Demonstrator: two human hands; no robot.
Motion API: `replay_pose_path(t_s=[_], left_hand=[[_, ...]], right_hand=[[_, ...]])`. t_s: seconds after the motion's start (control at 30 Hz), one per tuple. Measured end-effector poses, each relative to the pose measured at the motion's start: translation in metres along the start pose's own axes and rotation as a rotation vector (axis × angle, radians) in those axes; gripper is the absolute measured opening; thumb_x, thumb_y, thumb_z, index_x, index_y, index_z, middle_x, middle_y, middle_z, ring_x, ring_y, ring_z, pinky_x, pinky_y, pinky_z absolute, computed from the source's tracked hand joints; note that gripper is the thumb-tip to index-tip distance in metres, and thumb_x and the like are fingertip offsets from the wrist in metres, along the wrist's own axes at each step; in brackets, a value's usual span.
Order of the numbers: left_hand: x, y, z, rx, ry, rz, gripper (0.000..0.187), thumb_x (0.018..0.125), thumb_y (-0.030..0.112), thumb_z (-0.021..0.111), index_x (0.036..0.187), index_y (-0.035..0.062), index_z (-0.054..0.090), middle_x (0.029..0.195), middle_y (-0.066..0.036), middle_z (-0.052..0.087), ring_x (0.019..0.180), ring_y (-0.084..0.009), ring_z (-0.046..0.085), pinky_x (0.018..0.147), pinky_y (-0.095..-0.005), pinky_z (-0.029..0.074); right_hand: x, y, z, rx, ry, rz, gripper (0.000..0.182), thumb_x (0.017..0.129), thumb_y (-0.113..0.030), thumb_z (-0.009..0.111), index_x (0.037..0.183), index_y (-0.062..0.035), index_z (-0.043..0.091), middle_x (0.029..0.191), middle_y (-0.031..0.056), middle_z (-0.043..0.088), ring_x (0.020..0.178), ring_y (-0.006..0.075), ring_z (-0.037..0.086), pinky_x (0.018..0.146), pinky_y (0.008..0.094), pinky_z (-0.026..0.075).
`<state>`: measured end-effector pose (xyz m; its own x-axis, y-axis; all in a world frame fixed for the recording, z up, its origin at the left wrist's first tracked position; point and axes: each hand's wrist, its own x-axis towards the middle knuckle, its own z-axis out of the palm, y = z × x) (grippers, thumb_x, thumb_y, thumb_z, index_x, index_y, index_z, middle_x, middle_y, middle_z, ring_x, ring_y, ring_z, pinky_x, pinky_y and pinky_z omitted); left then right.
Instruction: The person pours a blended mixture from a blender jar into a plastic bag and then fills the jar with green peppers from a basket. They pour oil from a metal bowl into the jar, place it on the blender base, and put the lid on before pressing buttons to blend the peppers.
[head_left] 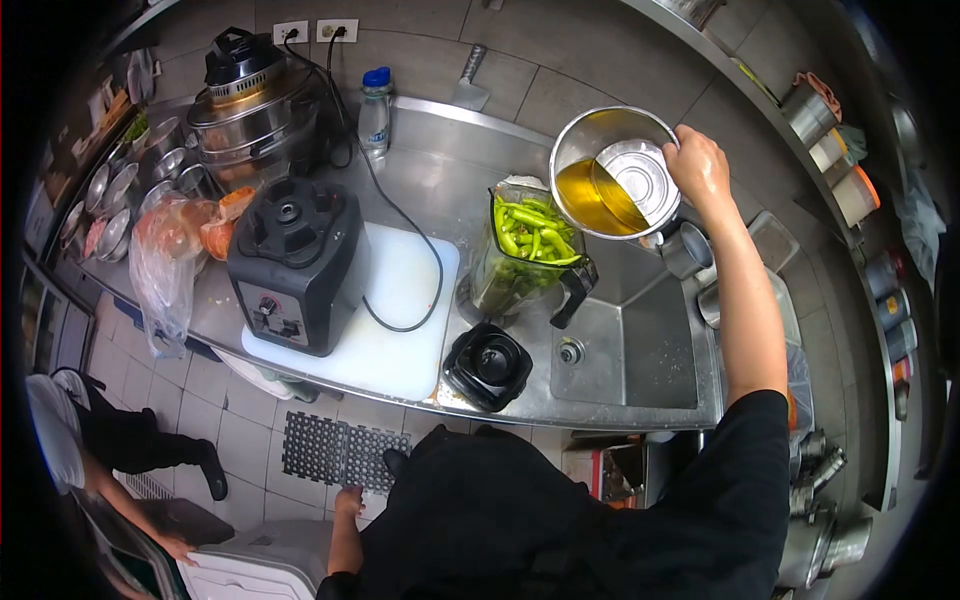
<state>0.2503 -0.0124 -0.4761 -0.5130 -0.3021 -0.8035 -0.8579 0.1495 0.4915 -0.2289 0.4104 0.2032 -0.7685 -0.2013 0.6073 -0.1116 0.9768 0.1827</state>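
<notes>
My right hand (697, 168) grips a steel pot (617, 115) by its side, at the upper right. The pot is tilted toward the blender jar and holds a yellow, oil-like liquid (590, 195). Just left of the pot stands the clear blender jar (510, 285), filled to the top with green chili peppers (535, 232); its black handle points right. My left hand (350, 503) hangs low beside my body, fingers curled and nothing visible in them. On the counter, in front of the jar, lies the black blender lid (488, 367).
The blender base (295, 265) rests on a white cutting board (415, 270), its cord trailing across. A sink (655, 350) lies to the right. A bottle (375, 115) and plastic bag (170, 260) are at left. Another person's hand (178, 548) touches a white bin lid (245, 580).
</notes>
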Motion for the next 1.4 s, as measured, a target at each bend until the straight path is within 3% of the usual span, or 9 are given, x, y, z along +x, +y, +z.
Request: replay_pose_path(t_s=[0.1, 0.17, 0.57, 1.4], left_hand=[[0.000, 0.007, 0.002, 0.085, -0.022, 0.047, 0.041, 0.093, 0.040, 0.057, 0.104, 0.0012, 0.062, 0.078, -0.010, 0.063, 0.064, -0.0240, 0.069, 0.046, -0.0369, 0.052], [-0.001, 0.008, 0.006, -0.019, 0.014, -0.055, 0.041, 0.093, 0.040, 0.057, 0.106, 0.0020, 0.062, 0.080, -0.010, 0.064, 0.064, -0.0235, 0.069, 0.046, -0.0367, 0.053], [0.029, -0.019, 0.009, -0.122, -0.015, -0.101, 0.043, 0.093, 0.043, 0.057, 0.108, 0.0027, 0.061, 0.080, -0.010, 0.064, 0.064, -0.0240, 0.070, 0.044, -0.0365, 0.053], [0.034, -0.021, 0.005, -0.060, -0.014, -0.052, 0.047, 0.092, 0.041, 0.058, 0.117, 0.0010, 0.062, 0.086, -0.013, 0.068, 0.065, -0.0252, 0.071, 0.045, -0.0366, 0.056]], right_hand=[[0.001, -0.001, 0.000, -0.002, 0.005, 0.003, 0.026, 0.085, -0.024, 0.058, 0.098, -0.0029, 0.067, 0.099, 0.0219, 0.068, 0.095, 0.0410, 0.065, 0.085, 0.0494, 0.051], [0.002, -0.001, 0.001, -0.003, 0.010, -0.007, 0.026, 0.085, -0.024, 0.058, 0.097, -0.0031, 0.067, 0.099, 0.0218, 0.068, 0.095, 0.0410, 0.065, 0.085, 0.0493, 0.051], [0.002, -0.011, -0.003, -0.020, 0.036, -0.051, 0.023, 0.085, -0.022, 0.057, 0.095, -0.0037, 0.067, 0.097, 0.0209, 0.068, 0.093, 0.0401, 0.065, 0.083, 0.0487, 0.051], [0.003, -0.017, -0.010, -0.037, 0.080, -0.099, 0.021, 0.083, -0.023, 0.059, 0.090, -0.0044, 0.066, 0.097, 0.0192, 0.067, 0.093, 0.0393, 0.065, 0.081, 0.0483, 0.051]])
